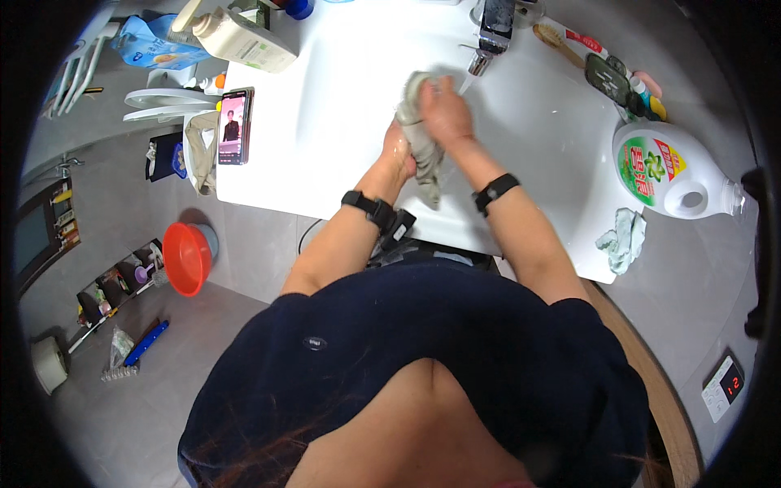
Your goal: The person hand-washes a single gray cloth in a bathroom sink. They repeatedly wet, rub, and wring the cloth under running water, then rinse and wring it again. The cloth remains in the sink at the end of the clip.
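A wet, greyish cloth [423,146] hangs bunched up over the white washbasin [518,110]. My left hand [399,151] grips its middle from the left side, palm wet. Higher up, my right hand [447,113] is closed around the cloth's upper part and looks slightly blurred. The cloth's lower end dangles towards the basin's near edge. Just beyond my right hand is the metal faucet [480,63], with a thin stream of water falling from it.
A lit phone [235,127] and a pump bottle [247,39] are at the basin's left. At the right lie a large detergent bottle [668,171], a pale cloth [623,241] and a wooden brush [556,44]. A red basin [187,258] is at lower left.
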Motion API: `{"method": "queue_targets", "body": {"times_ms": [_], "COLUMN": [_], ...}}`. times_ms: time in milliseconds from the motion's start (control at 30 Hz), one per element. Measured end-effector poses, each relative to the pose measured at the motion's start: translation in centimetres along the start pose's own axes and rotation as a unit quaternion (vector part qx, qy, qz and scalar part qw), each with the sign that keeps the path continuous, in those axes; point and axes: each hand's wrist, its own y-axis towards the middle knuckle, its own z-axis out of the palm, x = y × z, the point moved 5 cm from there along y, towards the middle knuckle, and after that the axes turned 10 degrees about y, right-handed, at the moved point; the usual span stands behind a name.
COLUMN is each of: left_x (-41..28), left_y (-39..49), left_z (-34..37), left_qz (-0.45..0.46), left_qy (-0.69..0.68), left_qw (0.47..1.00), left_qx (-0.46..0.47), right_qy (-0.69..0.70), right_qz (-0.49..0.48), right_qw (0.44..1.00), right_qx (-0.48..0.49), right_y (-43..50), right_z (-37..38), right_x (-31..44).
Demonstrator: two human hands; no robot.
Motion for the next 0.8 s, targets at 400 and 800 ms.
{"method": "queue_targets", "body": {"times_ms": [400, 800], "left_x": [-0.2, -0.1], "left_y": [2.3, -0.7], "left_z": [-4.3, 0.0], "left_qz": [-0.066, -0.050], "left_qy": [0.152, 0.064], "left_qw": [0.981, 0.997], "left_qx": [-0.106, -0.001], "right_qy": [0.047, -0.082], "right_qz": [0.128, 0.030], "right_qw": [0.989, 0.996], "right_qx": [0.062, 0.032], "right_y": [-0.5, 0.2], "right_z": [0.9, -2.2], "right_x": [-9.0, -3.6]}}
